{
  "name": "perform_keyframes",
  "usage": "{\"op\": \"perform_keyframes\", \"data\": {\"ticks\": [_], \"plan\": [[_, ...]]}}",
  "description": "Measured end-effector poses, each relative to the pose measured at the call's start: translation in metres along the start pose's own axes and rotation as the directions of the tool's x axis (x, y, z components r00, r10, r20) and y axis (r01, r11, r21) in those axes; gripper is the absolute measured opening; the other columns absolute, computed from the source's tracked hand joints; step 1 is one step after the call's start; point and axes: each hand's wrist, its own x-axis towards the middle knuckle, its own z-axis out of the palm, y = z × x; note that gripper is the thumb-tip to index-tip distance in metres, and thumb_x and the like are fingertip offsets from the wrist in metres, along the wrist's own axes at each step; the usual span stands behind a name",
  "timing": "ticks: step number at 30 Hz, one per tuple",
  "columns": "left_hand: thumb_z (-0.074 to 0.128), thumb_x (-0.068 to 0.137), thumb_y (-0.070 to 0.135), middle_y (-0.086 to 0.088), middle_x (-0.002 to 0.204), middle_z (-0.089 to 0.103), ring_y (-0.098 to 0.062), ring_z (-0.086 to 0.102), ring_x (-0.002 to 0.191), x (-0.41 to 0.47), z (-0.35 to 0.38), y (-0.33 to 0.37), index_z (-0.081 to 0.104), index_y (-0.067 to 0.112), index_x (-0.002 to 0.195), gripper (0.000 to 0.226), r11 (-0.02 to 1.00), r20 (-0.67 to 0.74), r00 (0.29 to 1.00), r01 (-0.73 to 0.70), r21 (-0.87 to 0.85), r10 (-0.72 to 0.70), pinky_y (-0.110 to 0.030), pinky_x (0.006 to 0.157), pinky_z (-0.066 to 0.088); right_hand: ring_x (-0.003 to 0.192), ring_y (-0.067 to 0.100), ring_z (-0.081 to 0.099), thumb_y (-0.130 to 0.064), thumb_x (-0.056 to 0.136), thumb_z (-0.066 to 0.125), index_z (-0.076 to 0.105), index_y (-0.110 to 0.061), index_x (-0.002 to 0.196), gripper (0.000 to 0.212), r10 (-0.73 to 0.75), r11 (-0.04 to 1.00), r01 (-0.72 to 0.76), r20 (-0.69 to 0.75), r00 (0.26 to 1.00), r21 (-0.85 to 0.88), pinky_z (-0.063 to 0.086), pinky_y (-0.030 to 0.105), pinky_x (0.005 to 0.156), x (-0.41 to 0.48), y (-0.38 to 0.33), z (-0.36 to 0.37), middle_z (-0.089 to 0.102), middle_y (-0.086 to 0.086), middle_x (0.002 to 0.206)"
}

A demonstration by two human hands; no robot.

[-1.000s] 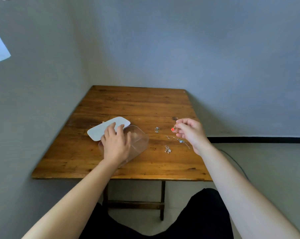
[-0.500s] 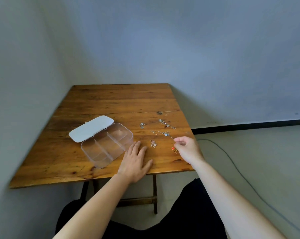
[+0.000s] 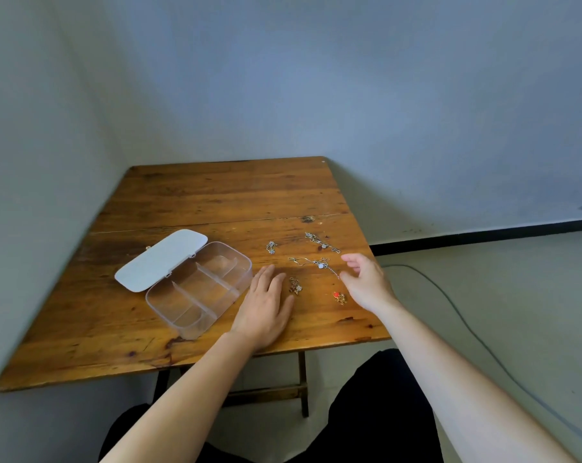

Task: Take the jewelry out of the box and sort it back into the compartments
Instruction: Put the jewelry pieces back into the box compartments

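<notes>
Clear box [image 3: 199, 289] open on wooden table [image 3: 216, 195], white lid [image 3: 160, 259] folded back to far left; compartments show nothing inside. Left hand [image 3: 266, 309] flat on table just right of box, fingers spread, holding nothing. Gold cluster [image 3: 295, 285] just beside its fingertips. Right hand [image 3: 366, 282] open, fingers loosely curled, empty, above table edge. Red-and-gold piece [image 3: 339, 297] just left of it; silver chain [image 3: 313, 262] reaches toward its fingers. Second chain [image 3: 321, 242] and small silver piece [image 3: 271, 247] lie farther back. No legible writing.
</notes>
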Motion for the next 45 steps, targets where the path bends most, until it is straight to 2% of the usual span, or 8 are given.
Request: {"op": "perform_keyframes", "data": {"ticks": [7,13,18,23,29,34,38,45], "plan": [[0.034,0.1,0.008,-0.016,0.164,0.013,-0.031,0.006,0.151,0.059,0.0,0.006,0.021,0.009,0.154,0.056,0.997,-0.005,0.997,0.074,-0.013,-0.075,-0.041,0.122,0.01,0.118,0.02,0.055,-0.03,0.099,0.056,0.052,-0.028,0.14,0.041,-0.05,0.989,0.051,0.013,0.999,-0.137,0.046,0.034,0.093,0.052,0.005,0.005,0.054,0.004,0.138],[0.043,0.091,-0.005,-0.022,0.162,-0.017,-0.037,-0.011,0.15,0.102,0.001,0.006,-0.002,0.007,0.156,0.08,0.93,0.147,0.966,0.154,0.333,-0.212,-0.043,0.118,0.017,0.136,0.029,0.04,-0.046,0.103,0.043,0.031,-0.036,0.154,0.053,-0.131,0.892,0.207,0.21,0.969,-0.401,0.042,0.047,0.104,0.095,-0.015,0.016,0.041,0.01,0.147],[0.039,0.098,-0.001,-0.024,0.159,0.016,-0.037,0.016,0.148,0.116,0.001,0.005,0.019,-0.004,0.15,0.056,0.884,0.166,0.964,0.115,0.454,-0.21,-0.041,0.115,0.028,0.123,0.029,0.043,-0.038,0.106,0.041,0.035,-0.032,0.154,0.049,-0.283,0.717,0.438,0.348,0.894,-0.542,0.049,0.041,0.092,0.116,-0.026,0.026,0.044,0.01,0.137],[0.047,0.093,-0.007,-0.024,0.14,0.043,-0.035,0.041,0.133,0.117,0.006,0.007,0.039,-0.008,0.139,0.047,0.825,0.108,0.979,0.087,0.558,-0.175,-0.038,0.103,0.044,0.099,0.027,0.062,-0.022,0.099,0.062,0.073,-0.011,0.12,0.026,-0.456,0.763,0.522,0.256,0.852,-0.381,0.052,0.039,0.091,0.109,-0.014,0.015,0.066,0.007,0.11],[0.048,0.085,-0.016,-0.019,0.117,0.06,-0.032,0.057,0.109,0.115,0.001,0.007,0.057,-0.003,0.121,0.039,0.754,0.137,0.986,-0.021,0.657,-0.091,-0.036,0.082,0.053,0.085,0.024,0.071,-0.015,0.095,0.066,0.08,-0.008,0.1,0.016,-0.425,0.794,0.445,0.145,0.894,-0.414,0.059,0.036,0.08,0.089,-0.004,0.002,0.075,0.009,0.099],[0.051,0.082,-0.015,-0.015,0.11,0.066,-0.033,0.06,0.105,0.11,-0.02,0.012,0.067,0.005,0.106,0.035,0.855,0.146,0.985,0.002,0.519,-0.092,-0.037,0.079,0.051,0.074,0.007,0.068,-0.01,0.081,0.079,0.078,-0.014,0.086,0.006,-0.164,0.97,0.157,-0.02,0.986,-0.187,0.06,0.027,0.076,0.076,-0.001,-0.007,0.073,-0.004,0.08],[0.049,0.082,-0.011,-0.017,0.1,0.071,-0.038,0.067,0.095,0.102,-0.039,0.015,0.072,0.008,0.1,0.035,0.954,0.019,0.971,0.232,0.19,-0.24,-0.037,0.074,0.052,0.077,-0.003,0.064,-0.014,0.083,0.078,0.079,-0.018,0.098,0.015,-0.026,1.0,0.026,-0.086,0.996,0.001,0.049,0.008,0.071,0.071,-0.004,-0.016,0.073,-0.007,0.089],[0.074,0.085,0.017,0.004,0.086,0.074,-0.012,0.069,0.082,0.075,-0.076,0.007,0.076,0.018,0.096,0.011,0.918,-0.245,0.934,0.16,-0.362,-0.26,-0.03,0.078,0.057,0.1,0.009,0.065,-0.023,0.092,0.07,0.077,-0.026,0.106,0.016,0.013,0.974,0.027,-0.176,0.984,0.225,0.047,0.023,0.085,0.055,-0.042,-0.029,0.074,-0.008,0.109]]}}
